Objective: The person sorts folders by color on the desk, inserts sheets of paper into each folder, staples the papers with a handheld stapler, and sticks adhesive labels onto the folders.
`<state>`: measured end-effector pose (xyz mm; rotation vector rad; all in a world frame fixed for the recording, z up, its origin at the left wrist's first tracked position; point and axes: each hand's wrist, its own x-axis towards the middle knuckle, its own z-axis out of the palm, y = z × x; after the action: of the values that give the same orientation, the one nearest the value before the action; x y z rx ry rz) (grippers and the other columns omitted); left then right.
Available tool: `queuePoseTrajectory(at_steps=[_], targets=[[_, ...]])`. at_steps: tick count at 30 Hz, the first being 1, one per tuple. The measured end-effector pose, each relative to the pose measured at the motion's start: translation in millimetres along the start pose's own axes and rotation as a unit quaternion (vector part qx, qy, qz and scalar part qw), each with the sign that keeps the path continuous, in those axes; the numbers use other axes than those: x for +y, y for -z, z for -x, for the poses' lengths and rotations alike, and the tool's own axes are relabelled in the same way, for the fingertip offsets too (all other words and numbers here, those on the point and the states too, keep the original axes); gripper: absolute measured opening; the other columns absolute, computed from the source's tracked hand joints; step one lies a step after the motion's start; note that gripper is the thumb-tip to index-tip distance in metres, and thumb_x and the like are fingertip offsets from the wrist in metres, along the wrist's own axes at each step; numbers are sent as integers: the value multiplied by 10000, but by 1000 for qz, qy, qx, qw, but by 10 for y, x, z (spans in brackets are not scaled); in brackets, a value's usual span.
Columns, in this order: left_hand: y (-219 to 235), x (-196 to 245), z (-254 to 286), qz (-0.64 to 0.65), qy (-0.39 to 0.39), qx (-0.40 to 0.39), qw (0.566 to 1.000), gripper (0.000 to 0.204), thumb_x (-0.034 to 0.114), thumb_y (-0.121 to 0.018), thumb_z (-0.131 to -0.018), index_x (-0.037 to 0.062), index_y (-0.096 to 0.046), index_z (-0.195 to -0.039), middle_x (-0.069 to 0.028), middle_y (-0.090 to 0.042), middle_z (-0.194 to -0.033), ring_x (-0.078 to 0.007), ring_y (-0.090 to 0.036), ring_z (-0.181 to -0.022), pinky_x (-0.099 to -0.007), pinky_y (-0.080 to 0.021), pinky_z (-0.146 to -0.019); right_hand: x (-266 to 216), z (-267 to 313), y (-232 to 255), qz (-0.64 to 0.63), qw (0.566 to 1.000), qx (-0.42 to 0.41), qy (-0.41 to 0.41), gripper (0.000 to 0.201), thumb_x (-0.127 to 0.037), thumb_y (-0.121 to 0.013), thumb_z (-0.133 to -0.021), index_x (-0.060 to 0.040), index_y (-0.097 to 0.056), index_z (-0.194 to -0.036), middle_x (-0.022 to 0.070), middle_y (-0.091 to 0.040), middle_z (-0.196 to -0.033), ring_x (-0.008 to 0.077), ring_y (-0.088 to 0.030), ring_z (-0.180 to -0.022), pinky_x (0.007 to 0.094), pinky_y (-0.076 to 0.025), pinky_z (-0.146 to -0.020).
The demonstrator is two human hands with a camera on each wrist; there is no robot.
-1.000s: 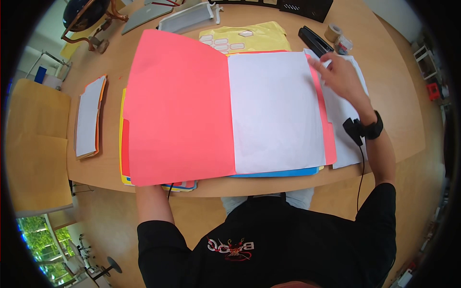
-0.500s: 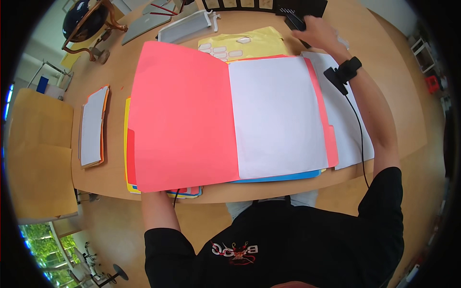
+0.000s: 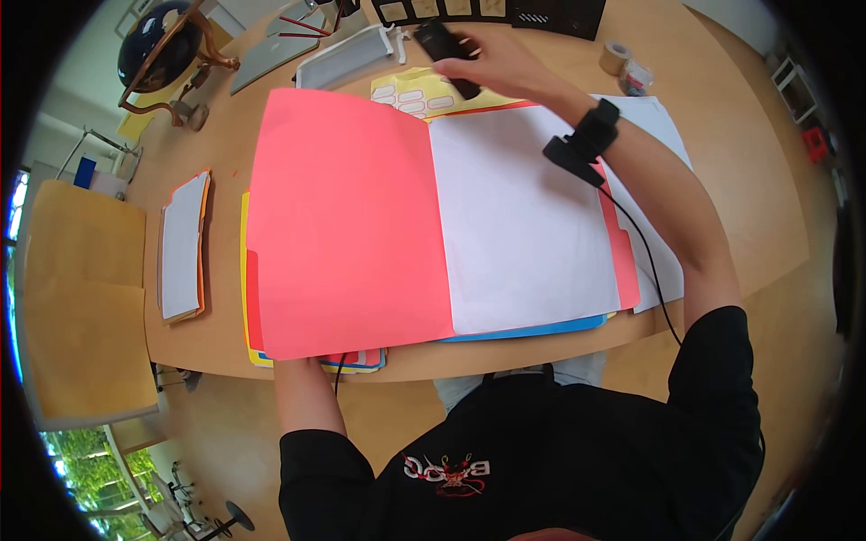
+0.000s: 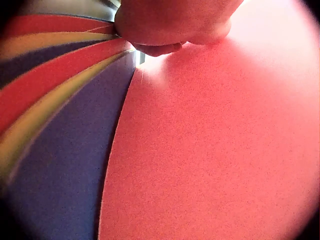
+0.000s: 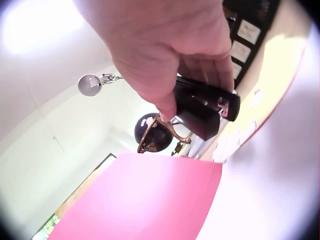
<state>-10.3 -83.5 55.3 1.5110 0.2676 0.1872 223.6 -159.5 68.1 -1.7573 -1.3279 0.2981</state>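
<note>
High over the yellow envelope (image 3: pixel 433 83), my right hand (image 3: pixel 505 68) grips a black stapler (image 3: pixel 446 54). In the right wrist view the thumb lies along one side of the stapler (image 5: pixel 200 107) and the fingers wrap its other side. A pink file folder (image 3: pixel 352 225) lies spread open, with white paper sheets (image 3: pixel 532 225) on its right half. My left forearm reaches under the raised pink cover, which hides that hand in the head view. In the left wrist view the left hand (image 4: pixel 175 22) is against the underside of the cover, its grip partly hidden.
Blue (image 3: pixel 532 330) and yellow folders stick out beneath the pink one. More white paper (image 3: pixel 654 135) lies to its right, a small stack of folders (image 3: pixel 183 248) to its left. Tape (image 3: pixel 615 59), a globe (image 3: pixel 161 50), a laptop (image 3: pixel 271 59) and a black organizer (image 3: pixel 559 16) stand farther back.
My right hand has gone from the paper's upper right corner to the stapler, picked it up and carried it left over the yellow envelope. The left arm stays under the pink cover.
</note>
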Motion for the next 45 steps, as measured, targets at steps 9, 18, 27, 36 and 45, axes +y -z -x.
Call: queuePoseTrajectory(at_steps=[9,18,27,36,45], targets=[[-188,33,49,-1,-3,-13,1000,388,246,-683,-906,28,-615,-1220,-73,-658,-1102,-224,-634,-1060,-334,-504,-913,862,588,1029,441,874,44,-202,451,-395,-717,-801,-35,-685,-1071,163,-721,-968,322,-693,-876,433,-532,-753],[-120,80,-56,15,-8,8,1000,405,254,-682,-906,24,-614,-1233,-71,-663,-1090,-225,-644,-1041,-332,-508,-904,1016,792,1051,403,886,42,-226,447,-417,-707,-843,-35,-670,-1072,139,-709,-948,309,-682,-911,443,-523,-765],[-22,60,-99,32,-9,22,999,422,262,-680,-906,20,-612,-1246,-69,-667,-1078,-225,-654,-1022,-330,-511,-894,121,1167,735,219,967,-129,-27,255,-260,-733,-853,-20,-655,-893,91,-627,-800,215,-586,-749,354,-456,-662],[-12,117,-220,29,1,30,999,439,269,-679,-907,16,-610,-1259,-67,-672,-1066,-226,-664,-1004,-329,-515,-885,237,1157,712,147,954,-231,-126,261,-244,-717,-864,-19,-638,-969,90,-656,-834,196,-596,-750,330,-470,-679],[163,-550,-673,-349,-84,123,925,619,396,-738,-838,54,-588,-1331,-196,-519,-1344,-266,-508,-1275,-361,-461,-998,628,1291,750,130,975,-175,-45,618,-303,-713,-876,-47,-497,-1395,177,-574,-1360,325,-559,-1227,389,-449,-1028]])
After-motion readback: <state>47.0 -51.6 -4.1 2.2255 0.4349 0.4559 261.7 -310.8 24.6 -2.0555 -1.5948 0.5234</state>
